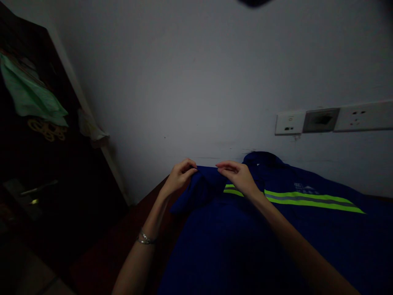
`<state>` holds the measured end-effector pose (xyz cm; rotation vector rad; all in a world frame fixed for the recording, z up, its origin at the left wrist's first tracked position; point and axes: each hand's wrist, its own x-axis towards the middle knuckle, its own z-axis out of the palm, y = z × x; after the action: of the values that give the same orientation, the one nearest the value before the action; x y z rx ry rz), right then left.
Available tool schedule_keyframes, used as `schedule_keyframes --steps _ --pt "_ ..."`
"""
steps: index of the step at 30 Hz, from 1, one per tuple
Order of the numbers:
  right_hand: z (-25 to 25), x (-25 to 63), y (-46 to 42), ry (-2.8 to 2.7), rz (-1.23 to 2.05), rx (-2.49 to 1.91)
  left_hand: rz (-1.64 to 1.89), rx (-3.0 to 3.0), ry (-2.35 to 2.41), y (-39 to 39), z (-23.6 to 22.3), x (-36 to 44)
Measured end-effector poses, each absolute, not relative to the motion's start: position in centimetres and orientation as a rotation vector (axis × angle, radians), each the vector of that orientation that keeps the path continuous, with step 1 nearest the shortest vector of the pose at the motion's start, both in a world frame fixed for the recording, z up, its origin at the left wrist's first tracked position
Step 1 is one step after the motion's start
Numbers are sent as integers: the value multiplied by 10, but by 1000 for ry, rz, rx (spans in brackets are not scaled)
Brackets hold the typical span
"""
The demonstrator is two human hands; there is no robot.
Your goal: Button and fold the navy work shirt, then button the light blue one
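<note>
A dark blue work jacket [294, 229] with a yellow-green and grey reflective stripe [313, 200] lies spread out in front of me. Its collar [264, 158] is at the back, near the wall. My left hand [181, 175], below a silver bracelet on the wrist, pinches the edge of a raised blue part, which looks like a sleeve [199, 188]. My right hand [236, 174] pinches the same edge a little farther right. Between the two hands the cloth is held up, and its lower part hangs in folds.
The jacket rests on a dark red surface [101, 254] against a pale wall [184, 82]. Switches and sockets [356, 118] line the wall at right. At left stands a dark door with a handle [39, 187] and a hanging green cloth [30, 92].
</note>
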<state>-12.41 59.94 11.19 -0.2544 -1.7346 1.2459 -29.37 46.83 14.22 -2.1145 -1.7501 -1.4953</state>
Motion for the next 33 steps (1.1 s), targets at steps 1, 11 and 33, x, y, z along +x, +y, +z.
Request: schedule_keyframes --steps 1,11,33 --pt "113 -123 598 -1734 1205 -241 -1490 -2101 -1759 470 141 -292" --pt "127 -105 584 -2007 1093 -57 -1533 -2289 -1844 460 145 -268" --pt "127 -111 572 -2014 1049 -39 -1792 -2119 -2137 464 121 -274"
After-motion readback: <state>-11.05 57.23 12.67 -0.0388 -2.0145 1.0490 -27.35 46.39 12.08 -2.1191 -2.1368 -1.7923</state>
